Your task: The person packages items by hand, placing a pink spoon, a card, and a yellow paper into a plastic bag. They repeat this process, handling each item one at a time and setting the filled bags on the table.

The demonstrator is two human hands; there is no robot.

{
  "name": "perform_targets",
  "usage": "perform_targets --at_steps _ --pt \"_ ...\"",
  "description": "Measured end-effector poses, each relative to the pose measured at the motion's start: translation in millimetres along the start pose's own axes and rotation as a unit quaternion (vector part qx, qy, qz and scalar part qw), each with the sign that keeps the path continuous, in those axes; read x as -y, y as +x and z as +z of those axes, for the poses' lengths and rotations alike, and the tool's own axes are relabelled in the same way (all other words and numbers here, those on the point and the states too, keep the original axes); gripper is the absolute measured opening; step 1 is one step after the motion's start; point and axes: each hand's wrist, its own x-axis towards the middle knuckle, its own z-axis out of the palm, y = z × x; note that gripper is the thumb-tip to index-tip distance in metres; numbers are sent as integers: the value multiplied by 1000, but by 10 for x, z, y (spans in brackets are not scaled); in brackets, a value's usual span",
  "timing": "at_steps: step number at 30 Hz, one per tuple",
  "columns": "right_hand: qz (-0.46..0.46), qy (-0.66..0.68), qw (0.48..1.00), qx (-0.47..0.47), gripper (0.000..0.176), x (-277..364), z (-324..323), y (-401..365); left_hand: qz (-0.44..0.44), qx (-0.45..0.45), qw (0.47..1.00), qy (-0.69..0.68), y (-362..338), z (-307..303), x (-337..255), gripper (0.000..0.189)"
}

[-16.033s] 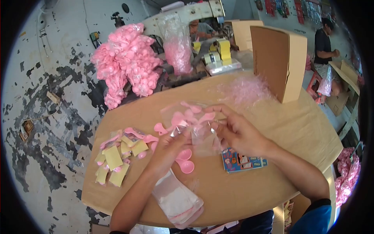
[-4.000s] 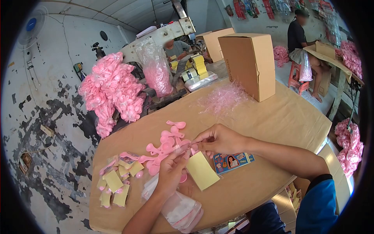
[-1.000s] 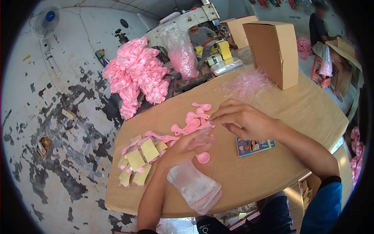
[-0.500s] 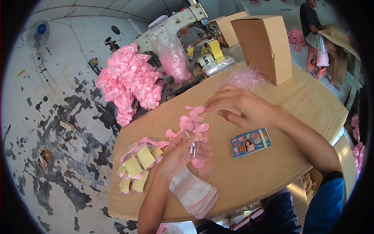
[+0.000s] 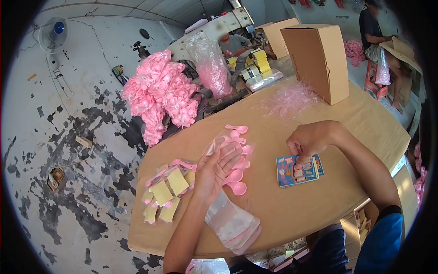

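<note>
My left hand (image 5: 214, 172), palm turned up, has a thin clear plastic bag (image 5: 220, 145) between thumb and fingers, beside loose pink spoons (image 5: 236, 176). My right hand (image 5: 315, 140) is bent down over a stack of blue printed cards (image 5: 286, 177), its fingertips closed at the top card. Under my left wrist lies a pile of clear bags (image 5: 235, 226). Packed bags with pink spoons and pale yellow cards (image 5: 162, 192) lie to the left of my left hand.
Behind the table edge are a large heap of pink spoons (image 5: 159, 91) and a machine (image 5: 214, 29). A cardboard box (image 5: 315, 61) and shredded pink plastic (image 5: 294, 98) stand at the back of the brown table (image 5: 283, 214). One person sits back right (image 5: 372, 32), another behind the machine.
My right hand has moved down from above the spoons to the card stack. My left hand has turned its palm up. The view has shifted slightly.
</note>
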Motion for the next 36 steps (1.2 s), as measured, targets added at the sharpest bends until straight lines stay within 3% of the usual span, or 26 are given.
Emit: perform_targets --at_steps 5,8,11,14,17,21,24,32,36 --pt "-29 -37 995 -92 31 31 29 30 -2 -2 998 67 -12 58 59 33" --pt "-4 140 982 -125 23 184 -21 -13 16 -7 997 69 -14 11 107 29" --pt "-20 188 969 -157 20 259 8 37 54 -17 997 59 8 -121 146 27" --pt "-119 256 942 -179 21 233 126 154 91 -61 993 38 24 -84 140 28" --pt "-162 354 908 -156 24 234 178 262 108 -100 988 37 20 -49 107 27" --pt "-184 368 893 -181 26 301 268 296 106 -104 988 46 27 -30 121 29" --pt "-197 368 887 -198 27 381 351 307 93 -87 990 60 35 -8 156 49" --pt "-188 270 926 -186 20 382 417 337 85 -62 980 170 -17 79 219 39" --pt "-190 287 916 -207 20 380 419 356 78 -59 972 214 -38 127 305 37"
